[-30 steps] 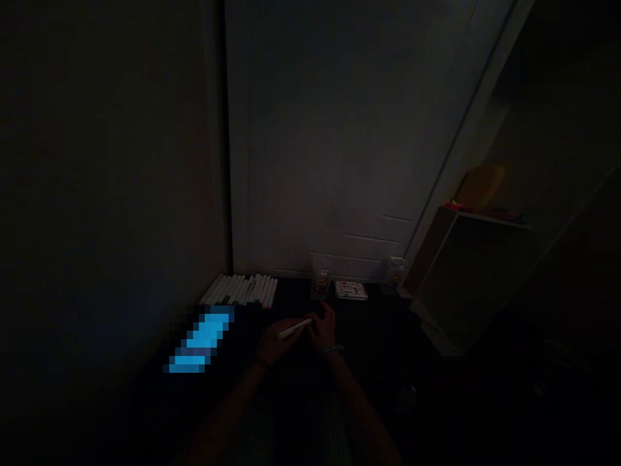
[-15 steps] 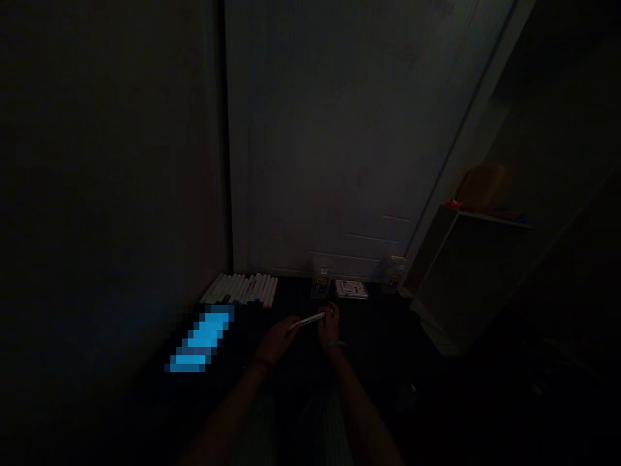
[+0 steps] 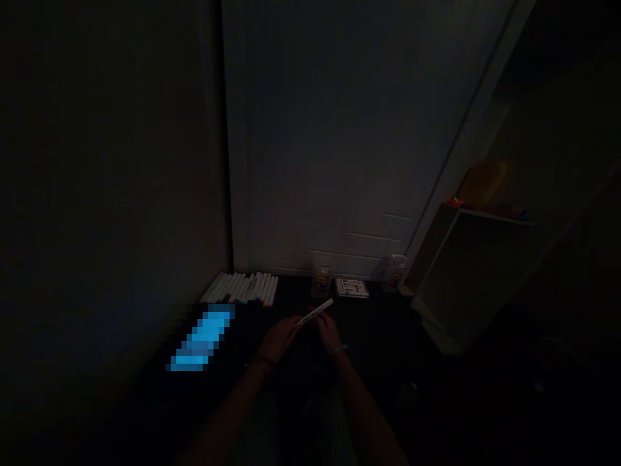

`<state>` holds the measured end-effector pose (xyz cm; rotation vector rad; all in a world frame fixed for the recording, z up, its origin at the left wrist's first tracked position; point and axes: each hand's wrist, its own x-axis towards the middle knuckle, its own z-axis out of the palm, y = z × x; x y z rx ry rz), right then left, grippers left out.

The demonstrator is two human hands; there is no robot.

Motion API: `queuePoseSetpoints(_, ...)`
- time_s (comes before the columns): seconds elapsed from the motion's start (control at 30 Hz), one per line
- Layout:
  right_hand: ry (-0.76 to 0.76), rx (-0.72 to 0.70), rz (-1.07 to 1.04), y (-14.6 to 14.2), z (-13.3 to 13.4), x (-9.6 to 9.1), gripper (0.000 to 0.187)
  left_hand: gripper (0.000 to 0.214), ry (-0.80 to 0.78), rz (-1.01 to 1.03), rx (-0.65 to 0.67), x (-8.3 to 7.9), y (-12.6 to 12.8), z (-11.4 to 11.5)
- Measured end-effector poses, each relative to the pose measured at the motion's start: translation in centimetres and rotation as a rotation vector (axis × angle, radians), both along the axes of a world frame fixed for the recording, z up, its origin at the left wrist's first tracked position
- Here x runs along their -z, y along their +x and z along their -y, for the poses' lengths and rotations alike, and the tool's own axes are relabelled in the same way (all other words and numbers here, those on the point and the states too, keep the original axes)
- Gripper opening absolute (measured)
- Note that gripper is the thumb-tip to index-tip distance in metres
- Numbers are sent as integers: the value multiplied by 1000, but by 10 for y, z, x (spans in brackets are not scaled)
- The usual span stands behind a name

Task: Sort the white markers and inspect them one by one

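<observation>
A slim white marker (image 3: 316, 312) with a yellowish upper end and dark print is held over the dark table. It slants up to the right. My left hand (image 3: 282, 338) is closed on its lower end. My right hand (image 3: 328, 329) is closed around the middle of the marker from the right, its fingertips partly hidden in the dim light. Left of my hands, several white markers (image 3: 242, 287) lie side by side in a row at the back of the table.
A bright blue pixelated patch (image 3: 202, 338) lies at the left. Along the wall stand a small clear box (image 3: 321, 283), a flat pack of markers (image 3: 352, 288) and another clear box (image 3: 394, 273). A shelf unit (image 3: 475, 272) rises at the right. The room is very dark.
The marker has tilted more steeply, and its right end has risen and now shows a yellowish tip. My right hand has shifted left and down along it, nearer my left hand.
</observation>
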<state>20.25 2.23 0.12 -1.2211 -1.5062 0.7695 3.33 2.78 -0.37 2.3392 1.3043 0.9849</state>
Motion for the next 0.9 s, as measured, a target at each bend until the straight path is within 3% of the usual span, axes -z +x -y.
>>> queuePoseSetpoints(0.37,155,-14,72,-6,7,-9,31,32,-6,79,46,2,3,-2)
queuePoseSetpoints(0.6,267,-30,251,-9,13,-9,27,32,0,69,11,9,0,-8)
queuePoseSetpoints(0.9,331,-92,328,-12,16,-14,22,37,-80,109,86,8,-4,-11)
